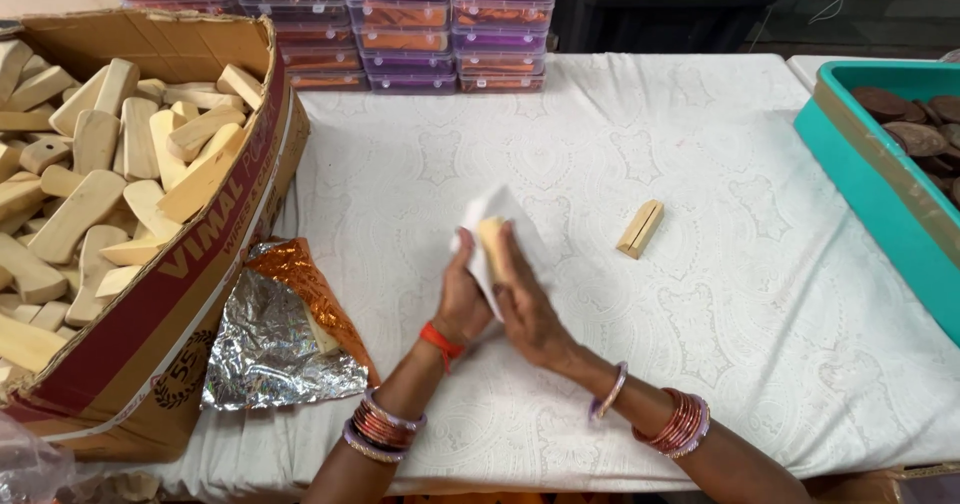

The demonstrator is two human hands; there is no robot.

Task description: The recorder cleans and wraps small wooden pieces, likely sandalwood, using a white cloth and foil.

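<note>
At table centre, left hand (462, 299) and right hand (522, 304) clasp one wooden block (491, 246) in one white cloth (500, 214); a second block (640, 229) lies apart on open tablecloth (700, 144).

At frame centre we hold a block (492, 247) in paper (500, 214) between our hands. A second block (640, 229) lies right of them, foil (270, 339) lower left, a carton (150, 344) far left, a tray (870, 164) far right, boxes (400, 24) along the top.
</note>
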